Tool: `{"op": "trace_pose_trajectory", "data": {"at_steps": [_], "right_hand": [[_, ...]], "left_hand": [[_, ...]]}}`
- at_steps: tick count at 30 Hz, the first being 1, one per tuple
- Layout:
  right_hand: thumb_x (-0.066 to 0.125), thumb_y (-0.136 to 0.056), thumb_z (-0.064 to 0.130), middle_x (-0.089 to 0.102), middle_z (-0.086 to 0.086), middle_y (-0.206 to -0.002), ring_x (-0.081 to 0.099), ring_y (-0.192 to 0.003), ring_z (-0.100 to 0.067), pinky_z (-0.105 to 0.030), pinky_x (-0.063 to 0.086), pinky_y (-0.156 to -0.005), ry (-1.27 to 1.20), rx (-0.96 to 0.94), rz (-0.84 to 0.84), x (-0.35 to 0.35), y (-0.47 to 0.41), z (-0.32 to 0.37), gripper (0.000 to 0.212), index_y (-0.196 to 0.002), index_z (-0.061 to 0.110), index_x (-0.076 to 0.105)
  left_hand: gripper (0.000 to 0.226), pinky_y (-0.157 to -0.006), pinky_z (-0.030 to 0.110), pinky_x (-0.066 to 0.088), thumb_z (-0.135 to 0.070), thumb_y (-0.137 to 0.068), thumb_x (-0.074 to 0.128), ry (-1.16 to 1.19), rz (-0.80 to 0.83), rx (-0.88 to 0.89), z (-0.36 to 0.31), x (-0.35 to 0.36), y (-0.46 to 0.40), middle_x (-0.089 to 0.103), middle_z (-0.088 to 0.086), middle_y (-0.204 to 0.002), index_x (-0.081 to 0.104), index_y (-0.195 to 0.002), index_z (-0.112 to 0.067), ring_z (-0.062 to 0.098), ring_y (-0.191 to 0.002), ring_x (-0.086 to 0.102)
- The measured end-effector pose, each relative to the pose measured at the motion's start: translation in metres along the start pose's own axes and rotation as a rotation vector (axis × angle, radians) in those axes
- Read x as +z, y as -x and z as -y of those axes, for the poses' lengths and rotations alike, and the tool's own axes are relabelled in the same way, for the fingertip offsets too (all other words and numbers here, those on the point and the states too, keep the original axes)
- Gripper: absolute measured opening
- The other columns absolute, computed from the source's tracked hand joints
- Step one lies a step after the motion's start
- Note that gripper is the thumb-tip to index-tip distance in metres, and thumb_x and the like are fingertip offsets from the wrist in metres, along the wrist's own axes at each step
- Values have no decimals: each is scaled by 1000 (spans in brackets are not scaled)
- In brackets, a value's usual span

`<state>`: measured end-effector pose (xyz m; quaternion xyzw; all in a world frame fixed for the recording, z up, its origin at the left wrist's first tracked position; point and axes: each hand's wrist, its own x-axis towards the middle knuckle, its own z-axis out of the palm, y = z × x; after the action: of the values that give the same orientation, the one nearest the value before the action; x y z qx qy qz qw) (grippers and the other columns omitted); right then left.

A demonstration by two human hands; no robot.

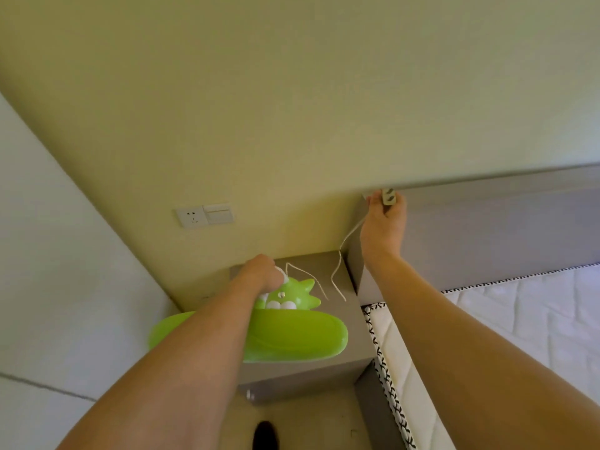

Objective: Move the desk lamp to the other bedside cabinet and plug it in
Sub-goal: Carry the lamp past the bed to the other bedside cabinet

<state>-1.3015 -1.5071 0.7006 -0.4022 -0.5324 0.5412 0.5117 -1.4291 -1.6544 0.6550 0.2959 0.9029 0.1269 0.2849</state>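
Wall socket (191, 217) clear above bedside cabinet (324, 264), headboard (487, 228) just beside

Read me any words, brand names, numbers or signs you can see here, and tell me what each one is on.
None can be read.
Wall socket and switch plate: only plug holes, no lettering visible.
Plug held up in the right hand: dark prong marks, no legible text.
Green lamp under the left hand: a small mark on its front, too blurred to read.
Mattress edge: a stitched pattern, not writing.
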Motion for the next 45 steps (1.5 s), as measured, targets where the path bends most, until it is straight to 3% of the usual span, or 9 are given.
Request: {"op": "trace_pose_trajectory", "data": {"at_steps": [6,13,16,20,24,28,34,39,45], "right_hand": [[47,-96,22,55,10,-80,51,-72,-3,-3,43,-63,40,-23,-97,41,-35,-17,6,-95,18,52],[49,-95,23,49,13,-71,44,-57,5,-11,38,-59,231,-16,-37,75,-56,-53,7,-90,18,50],[47,-96,25,48,10,-70,42,-60,-4,-23,37,-60,342,36,75,81,-64,-80,9,-92,18,50],[47,-95,29,54,4,-74,49,-66,-11,-31,41,-65,499,138,245,95,-81,-135,19,-97,13,56],[50,-93,21,50,-8,-100,54,-88,-26,-33,45,-83,683,235,438,97,-83,-199,21,-106,13,64],[46,-92,17,45,-12,-115,51,-82,-27,-32,43,-79,883,368,578,94,-84,-268,23,-108,13,63],[47,-89,13,55,-12,-119,58,-101,-34,-40,51,-85,1090,382,712,103,-92,-332,28,-113,12,61],[47,-88,11,61,-15,-117,60,-105,-33,-41,53,-86,1234,484,801,96,-103,-384,29,-115,11,59],[49,-90,25,43,-14,-138,46,-126,-35,-46,44,-98,1375,596,952,81,-92,-424,50,-138,17,37]], "left_hand": [[40,-87,29,49,-13,-82,55,-116,120,5,11,-3,-63,66,17,-123,65,-118,-1,31,-113,62],[35,-89,34,51,-15,-83,58,-66,227,-51,23,10,-115,66,20,-119,67,-111,4,32,-109,64],[33,-88,33,52,-11,-84,55,-86,275,-74,25,19,-134,67,21,-118,67,-109,6,32,-108,65],[39,-92,31,48,-10,-88,52,-114,331,-125,29,35,-165,61,20,-130,60,-123,4,31,-118,60],[46,-102,31,41,-11,-94,47,-107,380,-171,30,51,-183,46,18,-146,47,-138,2,30,-131,49],[37,-93,34,47,-10,-93,49,-114,368,-211,30,57,-206,58,19,-133,57,-128,0,32,-119,57],[39,-77,29,42,-21,-89,55,-342,559,-217,28,54,-240,59,14,-130,59,-125,-7,29,-113,60],[39,-92,32,43,-27,-94,47,-449,593,-211,29,80,-269,58,11,-136,59,-127,-9,28,-120,56],[37,-94,36,47,-24,-92,44,-529,619,-208,26,117,-293,62,11,-130,64,-121,-10,30,-116,60]]}}
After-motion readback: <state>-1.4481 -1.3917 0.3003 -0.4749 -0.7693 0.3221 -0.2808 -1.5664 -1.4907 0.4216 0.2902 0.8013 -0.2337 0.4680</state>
